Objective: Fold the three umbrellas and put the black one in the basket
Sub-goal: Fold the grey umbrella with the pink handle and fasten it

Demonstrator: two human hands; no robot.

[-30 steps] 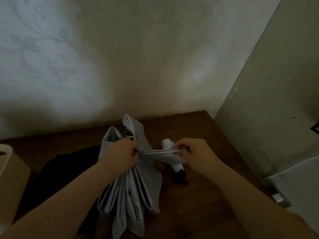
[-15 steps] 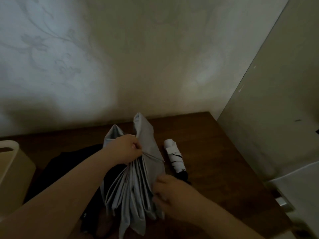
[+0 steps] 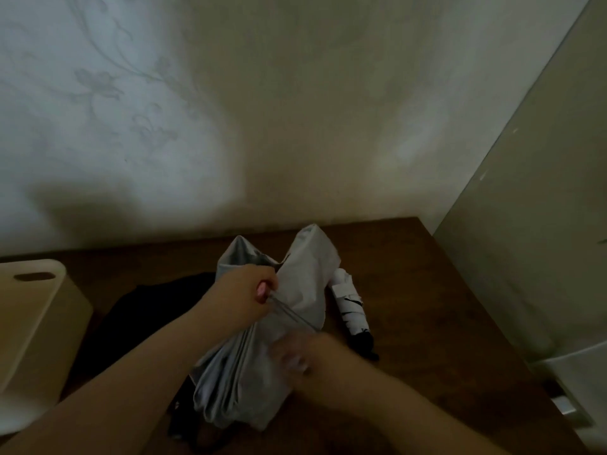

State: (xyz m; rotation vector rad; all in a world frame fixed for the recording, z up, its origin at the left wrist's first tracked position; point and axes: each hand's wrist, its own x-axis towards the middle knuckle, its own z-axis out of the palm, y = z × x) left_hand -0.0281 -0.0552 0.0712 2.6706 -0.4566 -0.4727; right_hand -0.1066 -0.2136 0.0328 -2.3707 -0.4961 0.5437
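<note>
Half-folded umbrella (image 3: 262,366) sits mid-counter (image 3: 427,323), left hand (image 3: 243,297) on its upper part, right hand (image 3: 295,353) against its near right side. Rolled umbrella (image 3: 349,307) lies just right of it. Third umbrella (image 3: 147,313) spreads to its left, partly beneath. Basket (image 3: 36,323) stands at far left. Wall (image 3: 295,110) behind.

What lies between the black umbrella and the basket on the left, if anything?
Nothing visible lies between them: the black umbrella lies on the table right beside the cream basket. But the grey umbrella, gripped by the left hand, lies partly over its right side.
</note>
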